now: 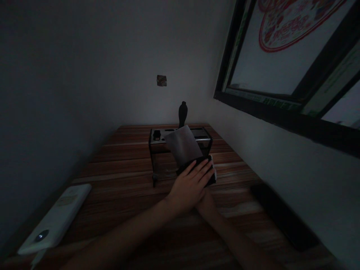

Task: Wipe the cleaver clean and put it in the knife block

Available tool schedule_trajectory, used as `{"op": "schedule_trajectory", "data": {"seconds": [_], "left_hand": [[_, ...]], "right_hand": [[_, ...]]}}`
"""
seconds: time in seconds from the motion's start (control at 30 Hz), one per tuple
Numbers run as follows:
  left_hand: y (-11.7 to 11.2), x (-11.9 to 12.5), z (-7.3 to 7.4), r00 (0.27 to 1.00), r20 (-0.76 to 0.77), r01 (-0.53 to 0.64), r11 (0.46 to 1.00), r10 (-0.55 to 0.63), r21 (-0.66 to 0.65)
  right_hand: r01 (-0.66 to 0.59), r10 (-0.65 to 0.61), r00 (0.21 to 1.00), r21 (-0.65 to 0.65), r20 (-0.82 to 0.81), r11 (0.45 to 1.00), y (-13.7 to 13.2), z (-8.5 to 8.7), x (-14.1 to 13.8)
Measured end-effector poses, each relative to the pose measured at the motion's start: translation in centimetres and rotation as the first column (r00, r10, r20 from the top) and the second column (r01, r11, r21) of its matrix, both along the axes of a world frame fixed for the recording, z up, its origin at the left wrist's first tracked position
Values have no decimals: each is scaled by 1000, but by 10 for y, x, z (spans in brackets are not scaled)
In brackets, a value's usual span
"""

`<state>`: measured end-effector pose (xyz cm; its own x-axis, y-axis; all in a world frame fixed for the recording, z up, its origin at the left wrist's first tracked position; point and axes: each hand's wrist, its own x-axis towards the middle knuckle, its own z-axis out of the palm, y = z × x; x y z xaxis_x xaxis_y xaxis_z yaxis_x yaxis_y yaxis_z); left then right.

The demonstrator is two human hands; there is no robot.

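Had 1 tool (182,113) in rack (200,133), blade (184,145) out; prob. midway.
Clasped blk cloth (211,180) w/ L hand (189,186); couldn't tell R hand (206,202) grip.

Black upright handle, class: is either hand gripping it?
No: the black handle stands clear of the left hand and right hand, both lower, near the broad blade.

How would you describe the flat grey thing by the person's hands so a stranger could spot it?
On the striped wooden table stands a metal-topped rack. In front of it, beyond the left hand, a broad grey plate slants up out of something black. Unlike the slim black handle behind it, the plate is wide, flat and straight-edged.
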<state>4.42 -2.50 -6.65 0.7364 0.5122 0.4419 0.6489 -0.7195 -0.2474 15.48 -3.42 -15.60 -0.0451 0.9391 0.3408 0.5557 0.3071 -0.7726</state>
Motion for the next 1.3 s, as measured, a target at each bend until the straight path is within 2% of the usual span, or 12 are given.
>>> {"op": "schedule_trajectory", "data": {"seconds": [0.1,0.33,0.6,0.73,1.07,1.3], "left_hand": [[3,-4,6,1000,16,-26,999,25,27],[11,-16,26,991,106,-92,994,86,59],[20,-38,54,948,246,-217,975,201,42],[24,-47,62,920,300,-280,958,250,59],[24,-46,61,921,306,-275,959,242,70],[19,-34,49,948,248,-219,974,199,58]], "right_hand": [[-86,85,996,-28,-25,996,-5,3,8],[-94,95,995,-29,24,995,-4,12,4],[-87,94,985,-55,143,995,-6,12,5],[-81,89,982,-53,169,995,-6,12,6],[-95,100,984,-40,145,995,-6,13,6],[-81,85,990,-43,113,996,-6,13,5]]}}
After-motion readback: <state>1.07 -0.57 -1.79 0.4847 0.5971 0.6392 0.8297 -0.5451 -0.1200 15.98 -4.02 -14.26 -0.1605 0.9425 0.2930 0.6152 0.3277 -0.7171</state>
